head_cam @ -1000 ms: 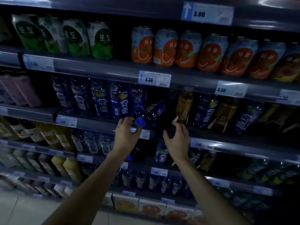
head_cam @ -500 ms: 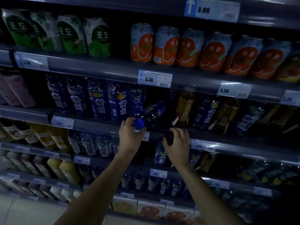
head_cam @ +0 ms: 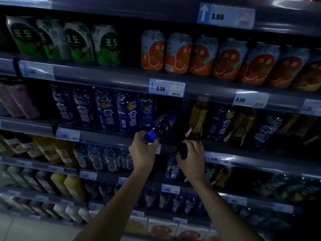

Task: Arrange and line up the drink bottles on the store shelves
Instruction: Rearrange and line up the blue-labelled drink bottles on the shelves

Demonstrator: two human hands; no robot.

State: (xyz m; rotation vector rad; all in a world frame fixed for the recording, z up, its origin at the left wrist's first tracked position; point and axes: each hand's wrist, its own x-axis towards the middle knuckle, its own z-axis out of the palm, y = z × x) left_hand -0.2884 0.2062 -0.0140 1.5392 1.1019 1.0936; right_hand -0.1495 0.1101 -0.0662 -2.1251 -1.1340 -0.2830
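A dim store aisle is showing tiered shelving, each shelf edge (head_cam: pixel 104 138) carrying price tags (head_cam: pixel 167 87). Top tier: green grape cans (head_cam: pixel 76 44) standing at left, orange grapefruit cans (head_cam: pixel 178 53) standing at right, both rows looking even. Second tier: five blue sports-drink bottles (head_cam: pixel 106 110) standing upright in a row at left, apparently already lined up; beside them a gap, where one tipped blue bottle (head_cam: pixel 165 122) is lying with its blue cap (head_cam: pixel 151 136) pointing out over the shelf edge. The left hand (head_cam: pixel 143 152) is curling its fingers around that bottle's neck just under the cap. The right hand (head_cam: pixel 191 157) is closing over a dark object (head_cam: pixel 182 150), probably another bottle top, at the shelf lip; too dark to say for sure. To the right, amber bottles (head_cam: pixel 198 117) and more blue bottles (head_cam: pixel 220 122) are sitting mixed and leaning, so that stretch seems still unsorted. Lower tiers are holding yellow juice bottles (head_cam: pixel 73 185) and small blue bottles (head_cam: pixel 172 169). Judged status: task partway, left portion tidy, centre and right remaining.
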